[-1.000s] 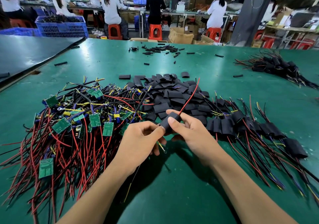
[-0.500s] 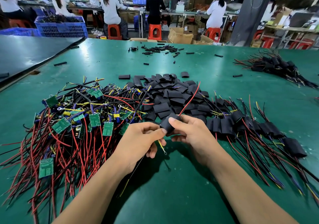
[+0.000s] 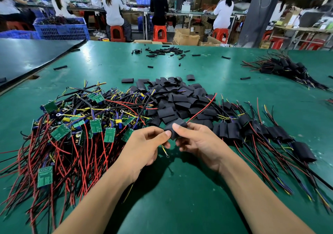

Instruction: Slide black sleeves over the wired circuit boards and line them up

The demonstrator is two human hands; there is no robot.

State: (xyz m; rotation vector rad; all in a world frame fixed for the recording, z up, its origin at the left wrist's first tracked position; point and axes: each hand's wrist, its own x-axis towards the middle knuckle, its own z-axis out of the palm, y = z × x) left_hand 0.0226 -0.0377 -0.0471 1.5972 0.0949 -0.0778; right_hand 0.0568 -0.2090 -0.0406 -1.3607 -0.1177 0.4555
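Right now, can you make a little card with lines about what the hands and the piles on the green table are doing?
left hand: pinches the near end of the black sleeve
right hand: grips the same black sleeve
red wire: pokes out of the sleeve's far end
left pile: bare circuit boards, green, tangled in wires
middle pile: empty sleeves
right row: sleeved boards, side by side
table: green

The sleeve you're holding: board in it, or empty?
Board in, apparently: the black sleeve pinched by left hand and right hand has a red wire leaving its far end, a yellow wire below.
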